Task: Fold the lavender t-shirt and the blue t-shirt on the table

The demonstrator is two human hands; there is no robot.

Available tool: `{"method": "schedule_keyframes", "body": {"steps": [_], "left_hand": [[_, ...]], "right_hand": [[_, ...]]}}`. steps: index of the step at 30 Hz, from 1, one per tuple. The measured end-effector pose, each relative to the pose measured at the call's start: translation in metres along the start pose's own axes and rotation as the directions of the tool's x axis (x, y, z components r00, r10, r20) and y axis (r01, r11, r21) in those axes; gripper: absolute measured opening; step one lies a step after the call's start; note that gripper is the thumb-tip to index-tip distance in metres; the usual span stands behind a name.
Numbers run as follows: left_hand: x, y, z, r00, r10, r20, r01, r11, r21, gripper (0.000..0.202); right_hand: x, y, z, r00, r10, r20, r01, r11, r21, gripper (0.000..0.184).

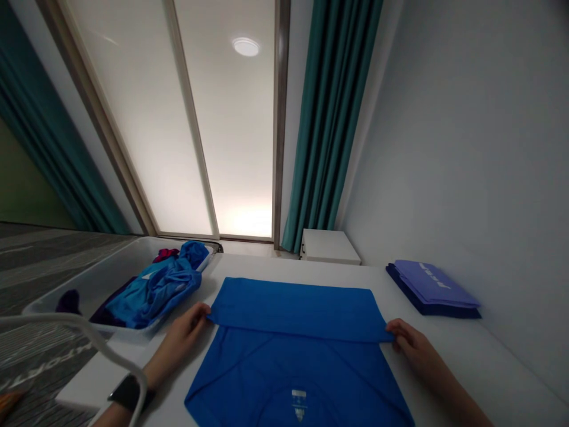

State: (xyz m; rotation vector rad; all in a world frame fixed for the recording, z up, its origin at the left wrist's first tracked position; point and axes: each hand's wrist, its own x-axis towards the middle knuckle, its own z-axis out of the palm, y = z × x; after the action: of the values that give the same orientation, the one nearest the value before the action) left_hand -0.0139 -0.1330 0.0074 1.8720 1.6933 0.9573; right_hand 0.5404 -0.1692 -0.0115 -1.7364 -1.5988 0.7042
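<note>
A blue T-shirt [306,370] lies spread on the white table, its neckline and small printed label toward me. The far part is folded over into a broad straight band. My left hand [190,323], with a dark watch on the wrist, pinches the left corner of that band. At the opposite end, my right hand [406,337] pinches the right corner between thumb and fingers. Both hands rest close to the tabletop. The shirt's nearest part runs out of view at the bottom.
A white plastic bin [102,273] with crumpled blue, purple and red clothes [155,287] stands left of the table [355,274]. Folded purple and navy garments [433,287] lie at the right by the wall. A pale cable [102,344] crosses the lower left; a white cabinet [329,244] stands behind.
</note>
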Motion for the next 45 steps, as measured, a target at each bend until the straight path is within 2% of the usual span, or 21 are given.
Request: {"method": "schedule_keyframes", "body": {"steps": [6, 10, 15, 18, 21, 24, 28, 32, 40, 45], "left_hand": [[0.010, 0.000, 0.009, 0.998, -0.056, -0.003, 0.056, 0.998, 0.041, 0.039], [0.016, -0.007, 0.017, 0.997, -0.079, -0.006, 0.079, 0.993, 0.090, 0.040], [0.017, -0.015, 0.018, 0.997, -0.078, -0.020, 0.076, 0.994, -0.074, 0.043], [0.015, -0.007, 0.014, 0.996, -0.074, -0.057, 0.062, 0.980, -0.191, 0.049], [0.012, 0.003, 0.010, 0.994, -0.088, -0.067, 0.072, 0.973, -0.217, 0.053], [0.009, 0.005, 0.008, 0.997, -0.061, -0.056, 0.053, 0.989, -0.136, 0.049], [0.008, -0.001, 0.009, 0.999, -0.044, -0.023, 0.046, 0.996, 0.079, 0.038], [0.009, -0.005, 0.009, 1.000, -0.027, -0.005, 0.027, 0.976, 0.218, 0.034], [0.008, -0.003, 0.006, 0.999, -0.037, -0.006, 0.037, 0.959, 0.281, 0.029], [0.008, -0.010, 0.005, 0.999, -0.043, -0.001, 0.041, 0.947, 0.320, 0.035]], "right_hand": [[0.002, -0.009, 0.014, 0.993, 0.005, -0.116, -0.017, 0.994, -0.107, 0.026], [0.002, -0.011, 0.022, 0.987, -0.034, -0.155, 0.004, 0.981, -0.192, 0.036], [0.000, -0.011, 0.019, 0.986, -0.051, -0.160, 0.023, 0.985, -0.171, 0.045], [-0.003, -0.013, 0.015, 0.984, -0.068, -0.166, 0.050, 0.992, -0.112, 0.046], [-0.007, -0.014, 0.012, 0.981, -0.099, -0.170, 0.086, 0.993, -0.083, 0.042], [-0.011, -0.016, 0.011, 0.983, -0.111, -0.145, 0.089, 0.985, -0.150, 0.038], [-0.012, -0.020, 0.012, 0.988, -0.128, -0.082, 0.102, 0.960, -0.260, 0.036], [-0.010, -0.018, 0.013, 0.992, -0.109, -0.066, 0.088, 0.959, -0.270, 0.040], [-0.011, -0.013, 0.013, 0.989, -0.140, -0.051, 0.123, 0.960, -0.253, 0.038], [-0.011, -0.014, 0.012, 0.991, -0.118, -0.057, 0.096, 0.952, -0.290, 0.042]]}}
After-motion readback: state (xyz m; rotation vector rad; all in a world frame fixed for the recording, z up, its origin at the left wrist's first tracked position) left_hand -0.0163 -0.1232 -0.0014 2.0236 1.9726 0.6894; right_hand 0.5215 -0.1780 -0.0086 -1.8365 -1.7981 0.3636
